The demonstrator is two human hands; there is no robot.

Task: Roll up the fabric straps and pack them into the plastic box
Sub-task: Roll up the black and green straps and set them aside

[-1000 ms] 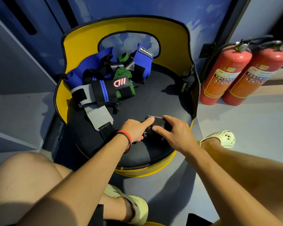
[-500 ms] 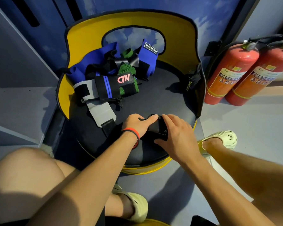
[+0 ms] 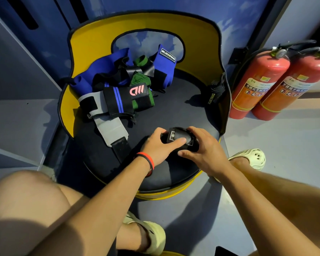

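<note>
Both hands are meeting over the front part of a round black seat cushion (image 3: pixel 174 115) that belongs to a low chair with a yellow wraparound backrest (image 3: pixel 92 39). The left hand (image 3: pixel 160 145), with a red and black band (image 3: pixel 148 161) on its wrist, is curling around a black rolled strap (image 3: pixel 179 135), its thumb lying across the top of the roll just beside a small white-edged label. The right hand (image 3: pixel 204 150) is closing on the same roll from the other side, fingers bent over its far end and thumb tucked under its near edge. The roll is sitting near the cushion's front edge, between the two hands, and whether it is lifted clear of the cushion cannot be told.

Toward the rear left of the cushion a loose pile of straps (image 3: pixel 122 85) is lying: a blue strap (image 3: pixel 164 65) leaning against the backrest, a green strap (image 3: pixel 140 80) partly buried, a black strap with a blue stripe and pink logo (image 3: pixel 127 97) on top, and a grey strap (image 3: pixel 111 126) trailing forward toward the left wrist. Another black strap marked XUEYING (image 3: pixel 215 93) is leaning at the cushion's right edge against the backrest. Two red fire extinguishers (image 3: pixel 262 80) are standing on the floor just right of the chair. The plastic box is not in view.
</note>
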